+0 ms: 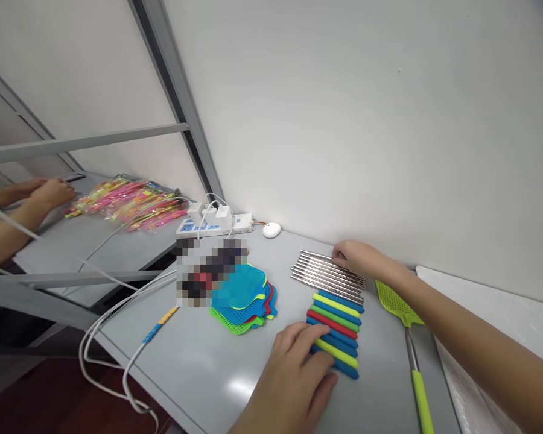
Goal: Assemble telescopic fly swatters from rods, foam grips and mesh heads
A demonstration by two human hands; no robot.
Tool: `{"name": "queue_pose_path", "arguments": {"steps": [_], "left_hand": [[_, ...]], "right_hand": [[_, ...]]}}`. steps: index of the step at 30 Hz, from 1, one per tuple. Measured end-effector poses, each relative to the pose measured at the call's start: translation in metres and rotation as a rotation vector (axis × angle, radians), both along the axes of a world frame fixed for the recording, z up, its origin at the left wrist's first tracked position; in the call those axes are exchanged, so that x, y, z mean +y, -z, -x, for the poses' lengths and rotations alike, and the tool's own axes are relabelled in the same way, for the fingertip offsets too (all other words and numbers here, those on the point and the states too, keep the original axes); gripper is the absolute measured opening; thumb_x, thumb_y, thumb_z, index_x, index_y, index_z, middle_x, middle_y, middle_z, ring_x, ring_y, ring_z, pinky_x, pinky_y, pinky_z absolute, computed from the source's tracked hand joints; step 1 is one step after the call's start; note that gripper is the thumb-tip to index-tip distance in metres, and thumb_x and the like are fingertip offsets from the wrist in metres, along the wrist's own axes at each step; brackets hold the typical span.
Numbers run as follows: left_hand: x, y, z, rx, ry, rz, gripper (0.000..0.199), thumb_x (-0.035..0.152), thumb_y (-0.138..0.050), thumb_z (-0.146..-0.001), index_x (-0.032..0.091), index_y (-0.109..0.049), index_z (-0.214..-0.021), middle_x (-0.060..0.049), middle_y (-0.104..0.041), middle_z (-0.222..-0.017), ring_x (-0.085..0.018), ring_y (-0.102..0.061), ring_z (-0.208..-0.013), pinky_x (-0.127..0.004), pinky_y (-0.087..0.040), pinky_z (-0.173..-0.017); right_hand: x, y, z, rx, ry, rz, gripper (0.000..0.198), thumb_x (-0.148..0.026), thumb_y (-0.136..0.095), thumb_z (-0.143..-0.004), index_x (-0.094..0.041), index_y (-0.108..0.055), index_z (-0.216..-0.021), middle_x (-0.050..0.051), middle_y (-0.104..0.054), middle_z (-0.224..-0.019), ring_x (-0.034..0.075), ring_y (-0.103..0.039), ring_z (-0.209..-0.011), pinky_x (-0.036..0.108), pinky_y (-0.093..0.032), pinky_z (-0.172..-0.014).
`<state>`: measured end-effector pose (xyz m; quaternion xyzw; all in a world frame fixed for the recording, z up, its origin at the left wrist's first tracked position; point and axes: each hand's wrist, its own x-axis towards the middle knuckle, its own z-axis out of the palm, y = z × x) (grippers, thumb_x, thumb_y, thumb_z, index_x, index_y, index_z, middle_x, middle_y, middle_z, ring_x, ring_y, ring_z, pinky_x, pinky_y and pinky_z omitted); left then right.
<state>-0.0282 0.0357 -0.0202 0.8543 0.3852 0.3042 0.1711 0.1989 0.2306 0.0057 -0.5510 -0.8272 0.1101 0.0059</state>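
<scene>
Taking the row of coloured handle grips [341, 337] as the centre of a clock, the grips lie side by side on the grey desk [199, 361] in blue, yellow-green, green and red, with the bundle of slim silver metal rods [328, 277] at twelve o'clock, just beyond them. The left hand [296, 371] comes in from eight o'clock, fingers loosely spread, the foremost fingertips resting on the near-left part of the row and closed round nothing that shows. The right hand [355, 256] is at one o'clock, its fingertips bunched narrow against the far edge of the rods; whether it pinches one, I cannot tell, since the hand itself hides the contact. A fly swatter [412, 349] lies at three o'clock, with a lime mesh head, metal shaft and matching grip (the one complete example among the loose parts). Between nine and ten o'clock, well apart from the grips, sits an overlapping pile of mesh swatter heads [248, 301]. The step in hand looks like arranging parts by touch, rods under one hand and grips under the other. The next move, I judge, calls for a fine fingertip pinch, because the rods lie so close that neighbours could easily roll along.
</scene>
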Motion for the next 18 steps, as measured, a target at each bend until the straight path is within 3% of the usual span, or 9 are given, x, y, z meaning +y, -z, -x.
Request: {"name": "queue_pose_path", "arguments": {"steps": [7,10,12,15,18], "left_hand": [[-0.002,-0.007,0.007,-0.287,-0.007,0.003,0.021,0.005,-0.053,-0.088,0.021,-0.057,-0.101,-0.007,-0.060,-0.111,-0.017,-0.053,-0.098,-0.034,-0.045,-0.086],[-0.001,-0.008,0.003,-0.254,0.010,0.019,0.017,0.008,-0.052,-0.089,0.021,-0.056,-0.098,-0.005,-0.062,-0.103,-0.017,-0.054,-0.092,-0.034,-0.043,-0.081],[-0.002,-0.009,-0.001,-0.194,0.070,0.027,0.014,0.011,-0.051,-0.090,0.022,-0.057,-0.097,-0.003,-0.064,-0.099,-0.018,-0.054,-0.090,-0.035,-0.042,-0.078],[-0.004,-0.009,-0.003,-0.122,0.146,0.044,0.012,0.015,-0.050,-0.092,0.022,-0.058,-0.097,-0.002,-0.065,-0.098,-0.019,-0.054,-0.090,-0.036,-0.040,-0.078],[-0.005,-0.010,-0.001,-0.095,0.157,0.071,0.012,0.017,-0.049,-0.092,0.023,-0.059,-0.098,-0.002,-0.067,-0.101,-0.020,-0.055,-0.093,-0.037,-0.040,-0.079]], "right_hand": [[-0.017,-0.030,0.004,0.037,0.000,-0.127,0.008,-0.023,-0.050,-0.085,-0.019,-0.057,-0.083,0.008,-0.063,-0.093,0.018,-0.056,-0.077,0.027,-0.037,-0.063],[-0.049,-0.043,0.005,0.080,0.081,-0.178,0.006,-0.023,-0.044,-0.088,-0.020,-0.048,-0.085,0.006,-0.060,-0.088,0.016,-0.050,-0.069,0.026,-0.035,-0.059],[-0.079,-0.046,0.008,0.163,0.179,-0.128,0.003,-0.024,-0.041,-0.089,-0.022,-0.043,-0.089,0.001,-0.056,-0.074,0.015,-0.044,-0.058,0.026,-0.030,-0.051],[-0.125,-0.043,0.016,0.239,0.263,-0.056,0.005,-0.026,-0.040,-0.090,-0.024,-0.040,-0.095,-0.004,-0.051,-0.061,0.015,-0.041,-0.052,0.026,-0.026,-0.049],[-0.163,-0.033,0.024,0.191,0.274,0.024,0.008,-0.031,-0.040,-0.092,-0.024,-0.045,-0.093,-0.003,-0.055,-0.063,0.015,-0.047,-0.053,0.026,-0.027,-0.050]]}}
